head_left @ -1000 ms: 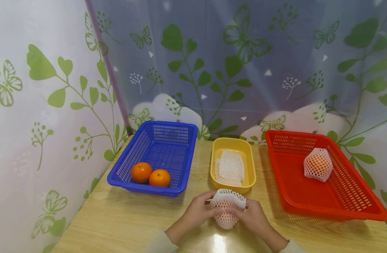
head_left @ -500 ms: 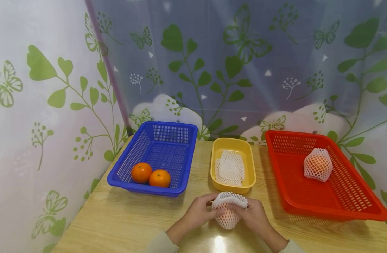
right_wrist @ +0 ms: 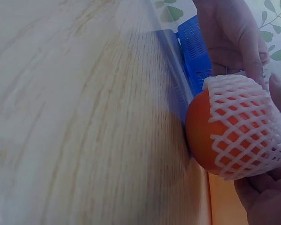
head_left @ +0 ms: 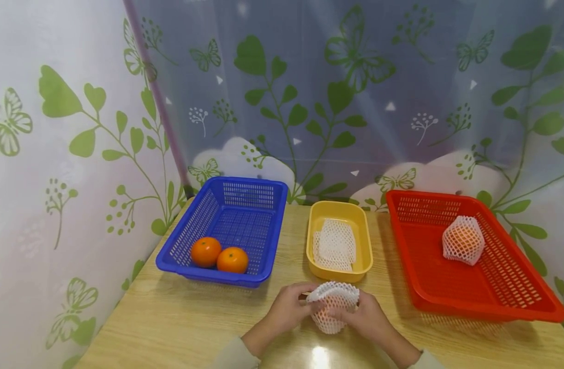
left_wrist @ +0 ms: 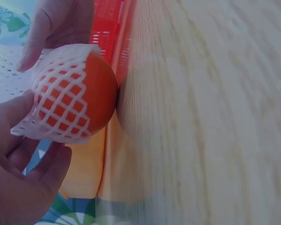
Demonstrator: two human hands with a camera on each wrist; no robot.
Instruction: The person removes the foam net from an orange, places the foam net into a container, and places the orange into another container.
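Note:
Both hands hold one orange (left_wrist: 99, 93) (right_wrist: 201, 131) partly sheathed in a white foam net sleeve (head_left: 331, 303) (left_wrist: 61, 101) (right_wrist: 246, 126), just above the table's front edge. My left hand (head_left: 288, 309) (left_wrist: 23, 154) pinches the sleeve's left side. On the right side, my right hand (head_left: 367, 318) (right_wrist: 262, 187) grips the sleeve. The orange's bare end faces the tabletop.
A blue basket (head_left: 245, 187) with two bare oranges (head_left: 205, 251) (head_left: 233, 260) sits at the left. A yellow tub (head_left: 339, 209) of flat foam sleeves (head_left: 335, 245) stands in the middle. At the right is a red basket (head_left: 448, 302) holding one netted orange (head_left: 463, 240). Curtains close in behind and to the left.
The sleeve has been worked a little further over the orange and its top rim has shifted; both hands stay in place at the front edge.

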